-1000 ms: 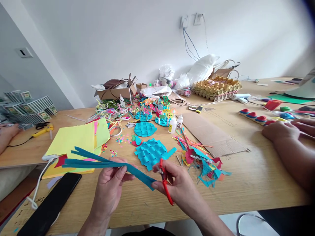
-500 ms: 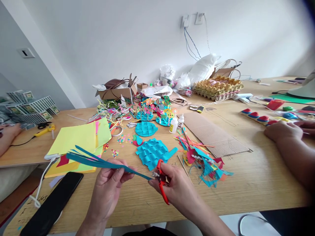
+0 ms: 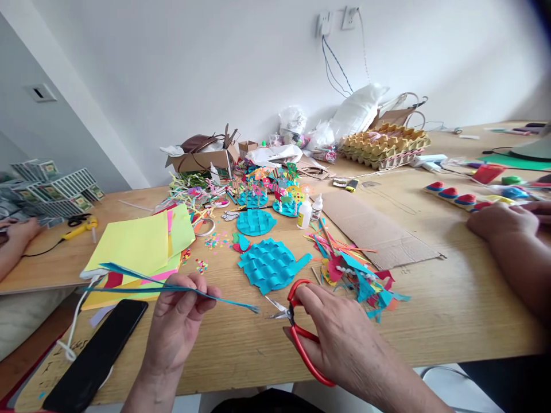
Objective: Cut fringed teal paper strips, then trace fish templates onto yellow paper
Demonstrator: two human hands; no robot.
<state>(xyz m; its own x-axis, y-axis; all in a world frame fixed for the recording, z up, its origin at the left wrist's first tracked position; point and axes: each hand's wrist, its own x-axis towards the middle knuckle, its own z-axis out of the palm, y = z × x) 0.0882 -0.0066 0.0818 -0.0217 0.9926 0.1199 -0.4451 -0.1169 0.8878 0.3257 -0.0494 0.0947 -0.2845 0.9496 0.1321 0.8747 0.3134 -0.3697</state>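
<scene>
A thin bundle of blue paper strips (image 3: 140,288) is pinched in my left hand (image 3: 181,312), its ends fanning out to the left and its tip pointing right. My right hand (image 3: 340,327) grips red-handled scissors (image 3: 297,324), with the blades spread apart just right of the strips' tip and not touching it. Beyond both hands lies a woven blue paper piece (image 3: 271,265) with one strip sticking out on its right. Behind that is a smaller woven blue round (image 3: 256,222). Coloured paper scraps (image 3: 357,275) are heaped beyond my right hand.
Yellow paper sheets (image 3: 129,244) and a black phone (image 3: 97,355) lie at left. Glue bottles (image 3: 303,213) stand near a cardboard strip (image 3: 374,229). Egg trays (image 3: 383,146) are stacked at the back. Other people's arms rest at the left and right edges.
The scissors have opened wider and moved right, away from the strips. My left hand has shifted slightly left with the strips, which have turned and now appear edge-on.
</scene>
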